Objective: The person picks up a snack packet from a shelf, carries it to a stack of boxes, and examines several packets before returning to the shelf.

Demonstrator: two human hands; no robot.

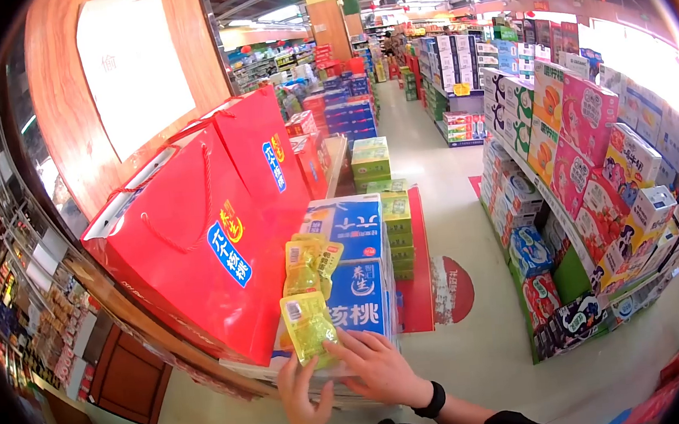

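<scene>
A yellow-green snack packet [309, 325] with a clear lower part lies tilted over the edge of a blue-and-white drink carton [354, 291]. My right hand [382, 370] has its fingers over the packet's lower right corner, seemingly gripping it; its thumb is partly hidden. Close to the packet's bottom edge, my left hand [303, 401] has its fingers apart, fingertips touching or nearly touching the packet. Further up the carton rest more yellow packets [304, 263], partly overlapping the front one.
Large red gift bags [196, 233] stand left of the carton, against a wooden pillar [55, 99]. Beyond are stacked green boxes [398, 231] beside the aisle floor [476, 297]. A shelf of drink cartons [584, 150] lines the right side.
</scene>
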